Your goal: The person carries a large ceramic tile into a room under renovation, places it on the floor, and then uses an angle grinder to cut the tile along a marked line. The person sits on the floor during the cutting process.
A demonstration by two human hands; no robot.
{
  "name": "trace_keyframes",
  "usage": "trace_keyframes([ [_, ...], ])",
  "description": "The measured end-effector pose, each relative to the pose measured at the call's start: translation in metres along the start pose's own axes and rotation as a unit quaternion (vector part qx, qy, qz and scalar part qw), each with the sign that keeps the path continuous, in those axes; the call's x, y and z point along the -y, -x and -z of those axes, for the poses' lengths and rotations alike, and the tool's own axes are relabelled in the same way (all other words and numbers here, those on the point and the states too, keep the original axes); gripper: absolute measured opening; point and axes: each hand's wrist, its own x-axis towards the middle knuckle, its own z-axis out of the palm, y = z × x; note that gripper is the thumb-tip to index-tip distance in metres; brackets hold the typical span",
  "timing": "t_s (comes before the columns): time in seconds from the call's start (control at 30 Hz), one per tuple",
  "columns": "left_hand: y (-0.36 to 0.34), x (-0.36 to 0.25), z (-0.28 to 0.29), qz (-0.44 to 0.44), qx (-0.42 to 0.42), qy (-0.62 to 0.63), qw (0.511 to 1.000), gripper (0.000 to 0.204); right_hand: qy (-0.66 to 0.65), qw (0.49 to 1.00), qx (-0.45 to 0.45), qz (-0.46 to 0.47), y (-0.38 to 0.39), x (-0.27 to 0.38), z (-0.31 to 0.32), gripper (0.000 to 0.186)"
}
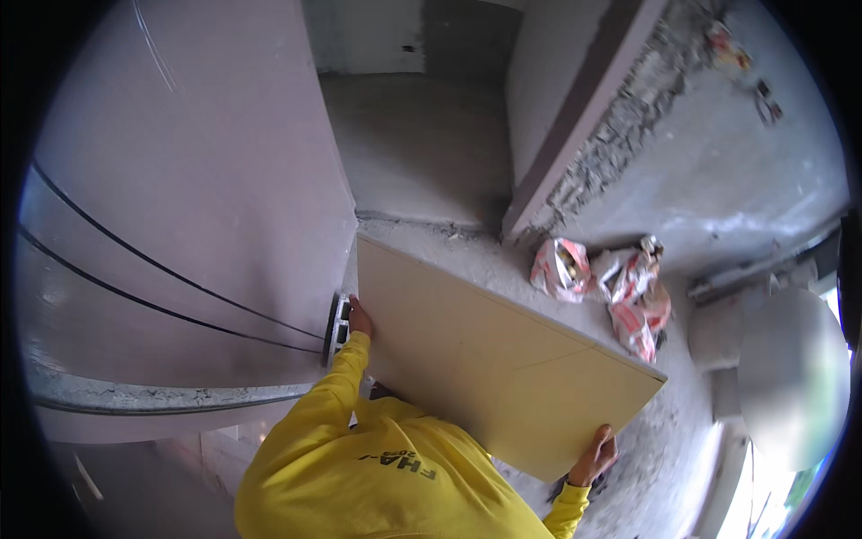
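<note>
I hold a large cream rectangular board (494, 350) with both hands, low in front of my yellow-sleeved body. My left hand (359, 314) grips its left end with curled fingers, close beside a small slotted metal piece (339, 328) at the left wall, where two dark cables (180, 283) meet it. My right hand (594, 454) is wrapped round the board's lower right edge, thumb and fingers bent.
A pale wall (180, 135) rises at left. Ahead, a doorway leads onto bare concrete floor (413, 148), beside a chipped wall (745, 171). Crumpled red-and-white sacks (561, 269) lie along its foot. At far right are a blurred pale shape and a bright opening.
</note>
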Motion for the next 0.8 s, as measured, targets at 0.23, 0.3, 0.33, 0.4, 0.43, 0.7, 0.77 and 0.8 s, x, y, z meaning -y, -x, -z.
trace_keyframes([
  [0.23, -0.154, -0.028, -0.069, -0.003, -0.077, 0.130, 0.989, 0.088, 0.006, 0.998, 0.061, 0.020, -0.183, -0.002, -0.161, 0.059],
  [0.3, -0.235, -0.070, -0.095, -0.013, -0.060, 0.133, 0.989, 0.086, 0.004, 0.997, 0.060, 0.041, -0.225, 0.020, -0.216, 0.060],
  [0.33, -0.262, -0.089, -0.104, 0.013, -0.045, 0.116, 0.992, 0.084, -0.002, 0.998, 0.049, 0.050, -0.243, 0.034, -0.243, 0.061],
  [0.4, -0.323, -0.144, -0.125, 0.002, -0.041, 0.167, 0.985, 0.077, 0.034, 0.998, 0.038, 0.044, -0.279, 0.062, -0.289, 0.063],
  [0.43, -0.343, -0.167, -0.132, 0.008, -0.036, 0.178, 0.983, 0.074, 0.053, 0.997, 0.037, 0.035, -0.289, 0.073, -0.304, 0.064],
  [0.7, -0.511, -0.341, -0.211, -0.062, -0.061, 0.004, 0.996, 0.070, -0.002, 0.997, -0.028, 0.071, -0.427, 0.126, -0.508, 0.063],
  [0.77, -0.558, -0.363, -0.234, -0.069, -0.088, -0.053, 0.992, 0.073, -0.017, 0.997, -0.017, 0.076, -0.474, 0.127, -0.568, 0.061],
  [0.8, -0.592, -0.376, -0.244, -0.066, -0.098, -0.080, 0.990, 0.066, -0.020, 0.997, -0.006, 0.070, -0.501, 0.129, -0.604, 0.060],
])
